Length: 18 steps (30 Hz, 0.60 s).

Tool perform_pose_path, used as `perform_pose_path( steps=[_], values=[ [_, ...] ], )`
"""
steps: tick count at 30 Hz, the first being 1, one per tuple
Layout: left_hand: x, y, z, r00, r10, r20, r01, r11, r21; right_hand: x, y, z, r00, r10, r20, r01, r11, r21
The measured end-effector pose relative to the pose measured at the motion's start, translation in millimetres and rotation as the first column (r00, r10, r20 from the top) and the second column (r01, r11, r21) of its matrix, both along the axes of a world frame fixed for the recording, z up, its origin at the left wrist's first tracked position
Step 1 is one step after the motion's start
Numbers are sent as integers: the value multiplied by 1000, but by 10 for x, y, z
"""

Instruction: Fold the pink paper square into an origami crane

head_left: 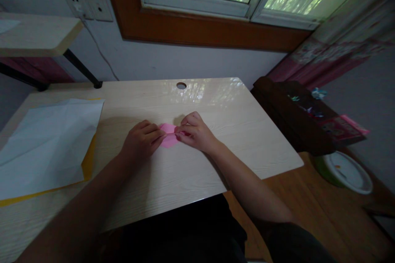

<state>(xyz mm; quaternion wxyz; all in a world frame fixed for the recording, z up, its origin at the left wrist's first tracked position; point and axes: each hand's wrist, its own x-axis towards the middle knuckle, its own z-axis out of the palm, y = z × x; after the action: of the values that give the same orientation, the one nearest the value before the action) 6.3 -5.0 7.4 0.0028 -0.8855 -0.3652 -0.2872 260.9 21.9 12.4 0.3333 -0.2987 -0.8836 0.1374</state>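
Observation:
A small piece of pink folded paper (pixel 168 141) lies on the pale wood-grain table (pixel 173 181), with a crease or raised fold running across its middle. My left hand (pixel 143 137) pinches its left end, fingers closed on the edge. At the opposite end, my right hand (pixel 196 132) has thumb and fingertips pressed together on the fold. Both hands rest low, close to the tabletop, and partly cover the paper's ends.
To the left, a creased white sheet (pixel 52 144) lies over yellow paper (pixel 89 160). A raised shelf (pixel 40 35) on black legs stands at the back left. A cable hole (pixel 181 85) is near the back edge. Dark wooden furniture (pixel 277 107) and a round bin (pixel 352 172) stand at right.

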Motion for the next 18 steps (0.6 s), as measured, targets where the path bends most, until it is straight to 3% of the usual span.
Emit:
perform_pose_path(
  steps=[8, 18],
  values=[
    [-108, 44, 26, 998, 60, 10, -61, 994, 86, 150, 69, -27, 999, -23, -33, 26, 997, 77],
    [-142, 63, 3, 992, 121, 46, -121, 993, -1, 251, 139, -80, 998, -25, -53, 25, 1000, 0]
  ],
)
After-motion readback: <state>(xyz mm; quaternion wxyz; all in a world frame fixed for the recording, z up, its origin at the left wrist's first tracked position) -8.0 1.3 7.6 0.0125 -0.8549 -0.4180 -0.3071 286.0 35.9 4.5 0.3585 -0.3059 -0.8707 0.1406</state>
